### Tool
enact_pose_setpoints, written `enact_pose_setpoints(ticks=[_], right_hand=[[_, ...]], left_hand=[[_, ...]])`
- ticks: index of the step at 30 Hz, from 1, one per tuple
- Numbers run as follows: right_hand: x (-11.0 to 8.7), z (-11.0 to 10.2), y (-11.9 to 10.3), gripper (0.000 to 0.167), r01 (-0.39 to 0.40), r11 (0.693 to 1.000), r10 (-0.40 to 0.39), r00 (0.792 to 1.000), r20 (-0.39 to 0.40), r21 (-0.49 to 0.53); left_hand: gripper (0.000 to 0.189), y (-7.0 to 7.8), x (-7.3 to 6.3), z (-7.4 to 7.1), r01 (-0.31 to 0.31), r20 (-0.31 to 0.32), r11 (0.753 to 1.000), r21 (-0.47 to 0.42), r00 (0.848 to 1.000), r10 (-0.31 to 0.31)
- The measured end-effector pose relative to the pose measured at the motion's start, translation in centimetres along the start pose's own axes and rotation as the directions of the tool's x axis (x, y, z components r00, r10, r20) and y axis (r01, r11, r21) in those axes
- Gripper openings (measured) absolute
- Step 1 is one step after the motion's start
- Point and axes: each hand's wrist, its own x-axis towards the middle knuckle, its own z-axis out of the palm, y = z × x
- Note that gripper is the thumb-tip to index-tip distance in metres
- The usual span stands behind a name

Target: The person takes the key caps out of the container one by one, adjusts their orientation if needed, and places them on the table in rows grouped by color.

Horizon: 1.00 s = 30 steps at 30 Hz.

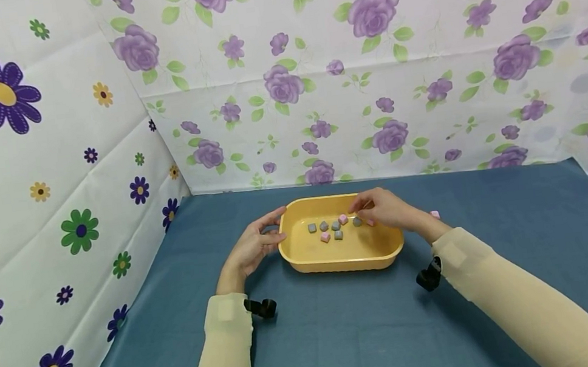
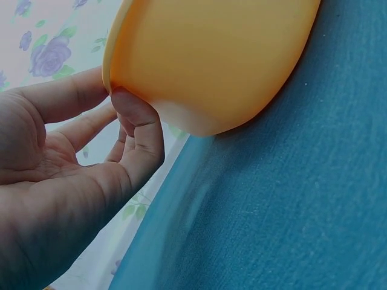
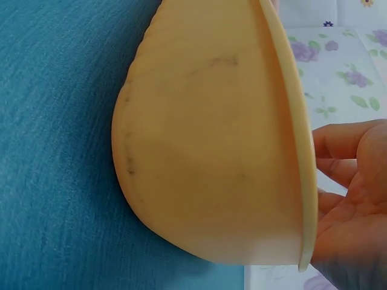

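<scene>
A yellow plastic tub (image 1: pixel 345 265) rests on the blue cloth, with several small grey cubes (image 1: pixel 312 228) and a few pink cubes (image 1: pixel 325 237) scattered on its floor. My left hand (image 1: pixel 249 247) holds the tub's left end by the rim, thumb and fingers at the edge; the left wrist view shows the thumb bent against the rim. My right hand (image 1: pixel 385 208) reaches over the tub's right side, fingers bent down inside near a grey cube (image 1: pixel 357 221) and a pink cube (image 1: pixel 343 219). Its fingertips are hidden behind the tub wall in the right wrist view, so I cannot tell whether they hold anything.
Another pink cube (image 1: pixel 435 214) lies on the blue cloth (image 1: pixel 340 337) outside the tub, just beyond my right wrist. A white flowered sheet (image 1: pixel 287 129) hangs behind the table, and further patterned sheets stand at the left and right.
</scene>
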Motion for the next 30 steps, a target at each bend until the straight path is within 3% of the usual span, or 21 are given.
enact_pose_setpoints(ticks=[14,19,24,30], right_hand=[[0.1,0.6,-0.5,0.028,-0.055,0.998,0.054,0.998,0.041,0.027],[0.3,0.7,-0.2,0.026,-0.047,0.999,0.047,0.998,0.033,-0.018],[0.4,1.1,-0.1,0.024,-0.049,0.999,0.049,0.998,0.035,0.008],[0.3,1.7,-0.5,0.023,0.004,1.000,-0.004,1.000,0.031,0.000]], left_hand=[[0.066,0.1,0.0,0.0,0.004,0.013,1.000,-0.017,1.000,-0.004],[0.066,0.0,0.0,0.0,0.002,0.011,1.000,-0.012,1.000,-0.002],[0.066,0.1,0.0,0.0,0.000,0.016,1.000,-0.012,1.000,0.000],[0.067,0.1,0.0,-0.1,0.003,0.010,1.000,-0.011,1.000,-0.003]])
